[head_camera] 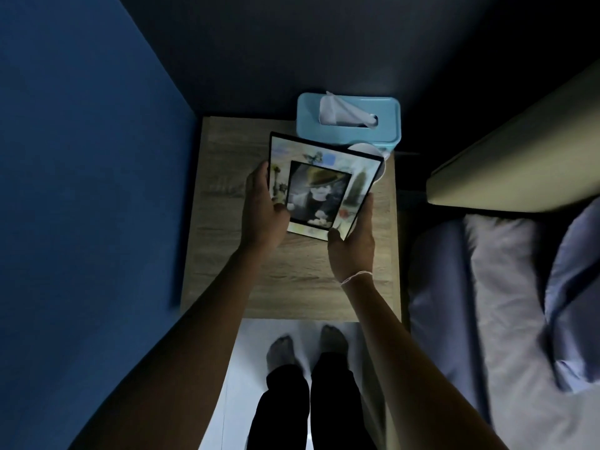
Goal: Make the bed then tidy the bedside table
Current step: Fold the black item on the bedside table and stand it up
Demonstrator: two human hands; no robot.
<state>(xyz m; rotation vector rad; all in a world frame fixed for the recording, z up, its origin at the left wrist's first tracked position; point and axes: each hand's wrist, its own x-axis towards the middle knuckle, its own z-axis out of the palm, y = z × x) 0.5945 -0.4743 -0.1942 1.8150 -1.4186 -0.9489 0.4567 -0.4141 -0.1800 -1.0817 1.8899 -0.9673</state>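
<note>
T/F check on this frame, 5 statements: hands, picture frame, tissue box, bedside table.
1. Both hands hold the picture frame. True: the left hand grips its left edge and the right hand its lower right corner.
2. The tissue box is red. False: it is light blue.
3. A tissue sticks out of the box's slot. True.
4. The tissue box stands at the near edge of the bedside table. False: it stands at the far edge, by the wall.
5. The bed lies to the person's left. False: it lies to the right of the table.
</note>
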